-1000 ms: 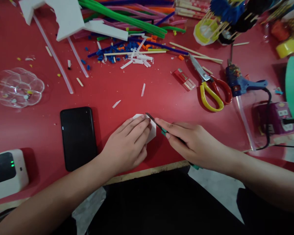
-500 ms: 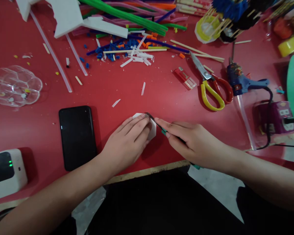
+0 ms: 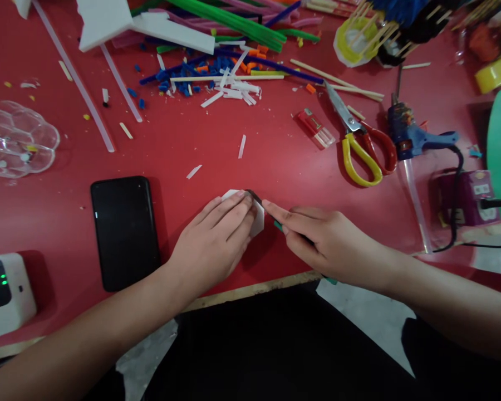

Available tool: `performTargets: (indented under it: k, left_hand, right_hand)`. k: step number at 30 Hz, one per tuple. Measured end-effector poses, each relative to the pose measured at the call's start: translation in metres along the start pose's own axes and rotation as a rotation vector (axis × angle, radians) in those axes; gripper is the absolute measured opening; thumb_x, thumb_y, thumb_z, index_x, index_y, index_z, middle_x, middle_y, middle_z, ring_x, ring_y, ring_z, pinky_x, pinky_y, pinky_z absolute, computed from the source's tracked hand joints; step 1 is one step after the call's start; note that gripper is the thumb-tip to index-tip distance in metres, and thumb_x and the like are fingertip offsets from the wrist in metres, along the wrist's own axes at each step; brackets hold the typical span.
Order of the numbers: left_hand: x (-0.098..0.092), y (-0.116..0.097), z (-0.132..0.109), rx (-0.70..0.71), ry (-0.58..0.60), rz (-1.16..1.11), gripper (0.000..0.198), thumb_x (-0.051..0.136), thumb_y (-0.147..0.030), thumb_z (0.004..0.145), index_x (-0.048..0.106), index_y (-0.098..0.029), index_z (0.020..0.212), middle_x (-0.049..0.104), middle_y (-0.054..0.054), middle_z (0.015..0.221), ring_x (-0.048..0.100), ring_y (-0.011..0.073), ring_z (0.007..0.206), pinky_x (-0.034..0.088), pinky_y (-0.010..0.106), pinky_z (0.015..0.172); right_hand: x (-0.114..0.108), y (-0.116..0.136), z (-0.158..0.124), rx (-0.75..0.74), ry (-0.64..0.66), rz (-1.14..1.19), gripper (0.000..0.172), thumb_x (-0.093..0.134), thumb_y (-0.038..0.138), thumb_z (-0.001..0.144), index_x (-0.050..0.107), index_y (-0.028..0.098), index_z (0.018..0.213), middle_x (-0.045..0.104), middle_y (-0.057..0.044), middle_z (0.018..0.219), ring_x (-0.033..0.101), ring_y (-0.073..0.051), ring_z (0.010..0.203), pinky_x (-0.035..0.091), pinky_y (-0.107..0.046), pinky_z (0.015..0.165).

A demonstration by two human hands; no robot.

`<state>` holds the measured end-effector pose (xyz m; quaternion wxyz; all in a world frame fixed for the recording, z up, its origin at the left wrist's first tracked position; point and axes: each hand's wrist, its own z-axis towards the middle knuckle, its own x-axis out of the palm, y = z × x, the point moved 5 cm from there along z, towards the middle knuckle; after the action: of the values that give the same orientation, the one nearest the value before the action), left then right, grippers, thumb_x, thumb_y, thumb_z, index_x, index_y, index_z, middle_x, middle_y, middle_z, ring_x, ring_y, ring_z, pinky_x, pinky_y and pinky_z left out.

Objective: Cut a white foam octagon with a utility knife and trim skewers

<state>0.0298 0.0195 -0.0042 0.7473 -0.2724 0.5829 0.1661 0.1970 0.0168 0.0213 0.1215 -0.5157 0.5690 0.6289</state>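
The white piece [image 3: 258, 221] lies on the red table [image 3: 192, 217] near its front edge, mostly hidden under the left hand [image 3: 217, 236]; what shows is flat, pale and matte, with straight sides meeting at blunt corners. The left hand's fingers are stretched out side by side across it, and with the thumb hidden I cannot tell whether they pinch it or simply press. The right hand [image 3: 323, 236] is closed around a slim knife [image 3: 254, 197], index finger laid along it; its dark blade meets the piece's upper right edge beside the left fingertips, and bits of green show below the finger and past the palm. The tabletop is smooth and slightly glossy. Two thin white slivers [image 3: 241, 146] lie beyond the hands, and farther back come a tangle of white strips [image 3: 236, 92], chopped blue bits [image 3: 183, 83], pale round sticks [image 3: 234, 78], fuzzy green stems [image 3: 242, 28] and a thick white cut-out sheet [image 3: 104, 25] with angular edges. At far left, a clear scalloped dish [image 3: 55, 139] holds a few small white and yellow scraps. A small red case [image 3: 315, 128], transparent at one end, rests beside the scissors [image 3: 350, 123]; behind, thin sticks stand in a yellow-rimmed holder [image 3: 339, 49].
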Motion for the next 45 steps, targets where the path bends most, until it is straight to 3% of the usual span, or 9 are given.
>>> performTargets:
  k: [9,32,41,45]
  left_hand:
    - [-0.001,0.001,0.000,-0.012,-0.010,-0.053,0.040,0.047,-0.017,0.097,0.057,-0.007,0.134,0.063,0.018,0.138,0.052,0.0319,0.137,0.047,0.050,0.113]
    - [-0.004,-0.001,0.003,-0.026,0.002,-0.045,0.039,0.049,-0.020,0.098,0.058,-0.007,0.133,0.061,0.016,0.141,0.054,0.0302,0.135,0.048,0.048,0.113]
    - [-0.003,0.002,0.002,-0.042,0.003,-0.094,0.040,0.049,-0.021,0.098,0.057,-0.010,0.135,0.060,0.017,0.141,0.054,0.0316,0.135,0.048,0.051,0.112]
    - [-0.006,0.002,0.002,0.002,-0.037,-0.040,0.039,0.050,-0.022,0.097,0.058,-0.008,0.133,0.063,0.017,0.138,0.057,0.0311,0.132,0.050,0.047,0.108]
  right_hand:
    - [0.007,-0.002,-0.002,0.008,-0.027,-0.070,0.052,0.040,0.016,0.095,0.053,0.014,0.145,0.073,-0.009,0.094,0.066,-0.016,0.073,0.059,-0.031,0.072]
    - [0.015,-0.001,-0.033,0.041,-0.036,-0.094,0.050,0.038,0.019,0.098,0.050,0.010,0.146,0.065,-0.005,0.079,0.061,-0.013,0.061,0.056,-0.027,0.061]
    - [0.015,-0.001,-0.052,0.111,-0.033,0.028,0.048,0.040,0.018,0.098,0.051,0.014,0.145,0.061,-0.002,0.077,0.057,-0.011,0.056,0.054,-0.023,0.055]
    - [0.005,-0.010,-0.063,0.060,-0.145,0.002,0.049,0.046,0.016,0.098,0.050,0.020,0.146,0.061,-0.001,0.079,0.058,-0.011,0.061,0.053,-0.023,0.059]
